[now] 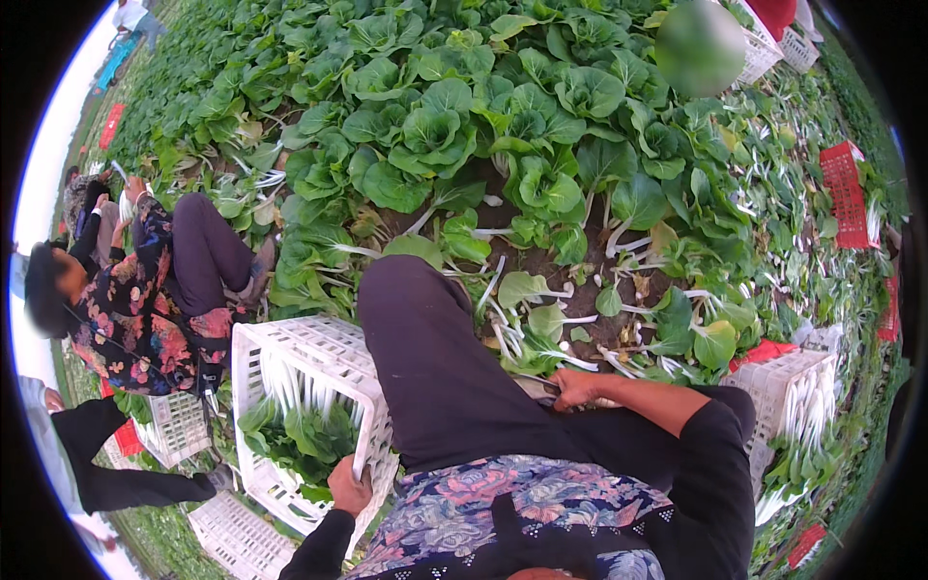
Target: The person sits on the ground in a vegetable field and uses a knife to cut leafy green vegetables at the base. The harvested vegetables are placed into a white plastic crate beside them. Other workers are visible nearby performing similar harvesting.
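Note:
My left hand [351, 486] grips the near rim of a white plastic crate [312, 325] at my left side. Inside the crate lie leafy greens [312, 435] with long white stalks. My right hand [576, 388] is closed around the handle of a knife [535, 380], whose blade lies by my right shoe, partly hidden. Cut leaves with white stalks [549, 320] lie on the soil just beyond that hand. Rows of uncut leafy cabbage plants [435, 134] stand in front of my knees.
A person [138, 312] in a flowered top sits at the left, others behind. A white crate [754, 377] of stacked greens stands at my right. Red crates [844, 192] stand farther right, more white crates [239, 536] at lower left. Trimmed leaves litter the right side.

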A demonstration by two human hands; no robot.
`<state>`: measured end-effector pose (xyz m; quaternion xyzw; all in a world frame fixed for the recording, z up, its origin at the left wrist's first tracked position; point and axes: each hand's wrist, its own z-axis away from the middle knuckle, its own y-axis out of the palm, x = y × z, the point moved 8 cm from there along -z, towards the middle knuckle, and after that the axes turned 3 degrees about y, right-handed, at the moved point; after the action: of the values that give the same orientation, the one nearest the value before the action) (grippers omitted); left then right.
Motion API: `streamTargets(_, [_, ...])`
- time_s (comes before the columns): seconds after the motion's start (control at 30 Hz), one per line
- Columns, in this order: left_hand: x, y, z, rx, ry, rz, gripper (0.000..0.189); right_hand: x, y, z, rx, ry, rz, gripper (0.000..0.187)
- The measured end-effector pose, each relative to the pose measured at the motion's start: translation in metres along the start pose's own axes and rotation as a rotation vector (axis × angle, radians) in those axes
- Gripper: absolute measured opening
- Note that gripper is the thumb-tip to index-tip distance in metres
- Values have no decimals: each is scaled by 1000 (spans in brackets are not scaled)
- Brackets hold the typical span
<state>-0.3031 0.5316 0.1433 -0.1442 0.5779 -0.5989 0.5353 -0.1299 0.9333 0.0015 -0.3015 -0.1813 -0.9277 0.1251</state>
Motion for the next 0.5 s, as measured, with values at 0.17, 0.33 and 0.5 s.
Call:
streamTargets(0.17, [-2, 5, 0, 7, 88, 54, 19, -13, -38, -4, -232, 50, 338, 43])
streamTargets(0.33, [-33, -10, -31, 333, 127, 68, 35, -2, -131, 31, -840, 124, 313, 26])
streamTargets(0.5, [-142, -118, -102, 404, 280, -114, 43, -20, -148, 22, -942, 14, -646, 17])
